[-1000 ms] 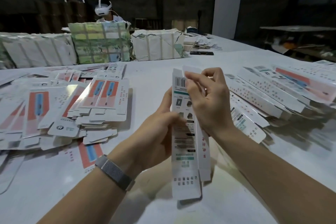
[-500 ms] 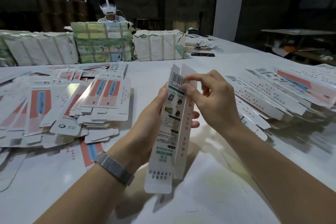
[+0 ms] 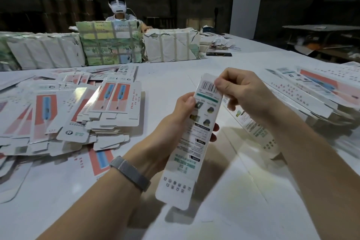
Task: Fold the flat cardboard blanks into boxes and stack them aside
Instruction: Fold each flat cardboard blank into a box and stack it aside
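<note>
Head view, counter [image 3: 224, 197]: white surface carrying all stock; the work is done in the air above its near middle.
Flat blanks [image 3: 81, 115]: loose heap spread across the left of the counter, printed red and blue, untouched at this moment.
Finished stack [image 3: 311, 99]: folded boxes lie overlapped along the right of the counter, well apart from the blanks; judged to be the place where the current piece goes.
Wrapped bundles [image 3: 111, 45]: strapped packs stand along the far edge, with a second person seated behind them.
Box in hand [image 3: 196, 142]: long narrow carton held tilted between both hands, barcode end up, lower tab hanging free above the counter.
Left hand [image 3: 175, 132]: grip wrapped round the middle of the carton from behind, thumb on the printed face.
Right hand [image 3: 241, 91]: grip is a narrow pinch on the top end by the barcode.
Step in hand: judged to be closing the top flap.
Method advised: keep the left grip firm at mid-body so the tube stays square; press the flap along its crease, not beside it; tuck the tab fully inside.
Risk: a skewed fold may buckle the thin card.
</note>
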`<state>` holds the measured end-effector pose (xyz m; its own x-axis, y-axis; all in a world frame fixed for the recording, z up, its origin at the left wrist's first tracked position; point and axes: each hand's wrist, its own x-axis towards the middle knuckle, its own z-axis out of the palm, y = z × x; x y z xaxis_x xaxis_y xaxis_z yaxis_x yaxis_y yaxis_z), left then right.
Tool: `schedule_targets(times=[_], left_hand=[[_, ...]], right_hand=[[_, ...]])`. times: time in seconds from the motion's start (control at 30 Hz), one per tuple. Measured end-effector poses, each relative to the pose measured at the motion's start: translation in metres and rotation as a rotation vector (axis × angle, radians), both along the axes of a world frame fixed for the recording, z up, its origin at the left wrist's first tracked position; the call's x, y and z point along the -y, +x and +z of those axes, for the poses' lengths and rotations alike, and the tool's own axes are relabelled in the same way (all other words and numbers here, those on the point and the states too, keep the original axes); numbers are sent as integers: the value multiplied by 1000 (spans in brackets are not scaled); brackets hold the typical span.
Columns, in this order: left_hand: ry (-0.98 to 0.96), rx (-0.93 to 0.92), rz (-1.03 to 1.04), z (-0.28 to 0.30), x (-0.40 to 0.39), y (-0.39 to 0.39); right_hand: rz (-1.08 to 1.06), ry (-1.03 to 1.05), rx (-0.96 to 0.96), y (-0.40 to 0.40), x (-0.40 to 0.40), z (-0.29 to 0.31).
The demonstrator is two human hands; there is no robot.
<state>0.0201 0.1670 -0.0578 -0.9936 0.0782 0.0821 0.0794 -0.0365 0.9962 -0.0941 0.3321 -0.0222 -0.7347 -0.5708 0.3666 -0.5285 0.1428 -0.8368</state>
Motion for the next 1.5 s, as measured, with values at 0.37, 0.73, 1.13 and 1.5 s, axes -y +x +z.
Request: schedule_targets(times=[0.37,0.73,1.13,1.5], left_hand=[[299,-90,85,0,-1,-2],[326,-51,-135,1,14,-2],[249,-123,-134,-1,13,-6],[166,-71,-139,-5,12,-8]], right_hand=[[71,-249,78,19,27,-22],[131,-305,161,22,24,-20],[230,-468,219,18,27,-25],[183,-461,318,17,22,-17]])
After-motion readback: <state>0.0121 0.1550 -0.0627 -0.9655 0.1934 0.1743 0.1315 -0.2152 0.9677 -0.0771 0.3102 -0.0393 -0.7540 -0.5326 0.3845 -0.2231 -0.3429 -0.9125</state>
